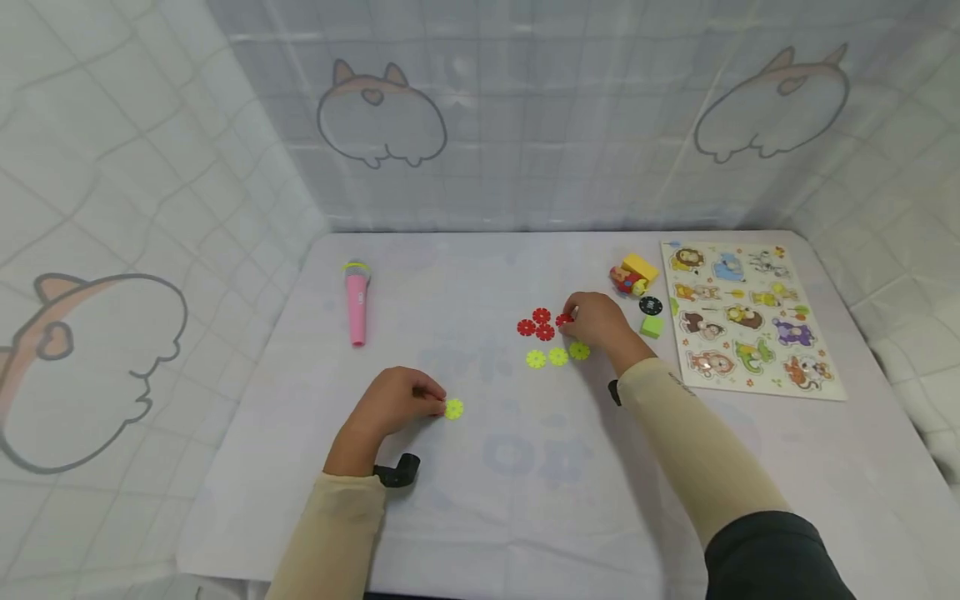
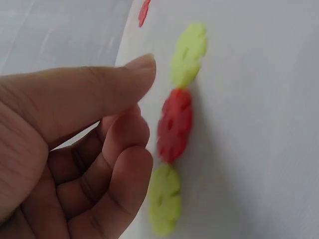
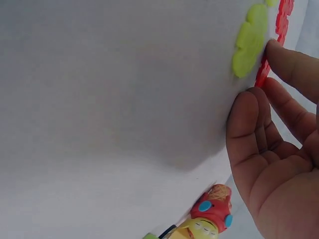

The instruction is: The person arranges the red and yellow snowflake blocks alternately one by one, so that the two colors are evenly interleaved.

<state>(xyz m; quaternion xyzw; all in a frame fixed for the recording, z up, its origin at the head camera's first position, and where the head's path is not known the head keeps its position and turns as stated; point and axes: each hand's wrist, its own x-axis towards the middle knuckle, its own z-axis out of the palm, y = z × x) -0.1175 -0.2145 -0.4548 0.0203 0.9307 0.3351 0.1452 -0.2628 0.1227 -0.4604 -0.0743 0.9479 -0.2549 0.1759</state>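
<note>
My left hand is low over the table with fingers loosely curled. Its thumb and fingertips are right beside a joined row of notched flower discs: one yellow disc, a red disc, another yellow disc. In the head view the hand covers most of that row. Further right, my right hand pinches a red flower disc at its edge between thumb and finger. Several red discs lie just left of it. A row of yellow discs sits on the near side.
A pink toy microphone lies at the left. Beyond my right hand are a red-and-yellow toy figure, a yellow block, a black disc and a green block. An animal puzzle board lies at the right.
</note>
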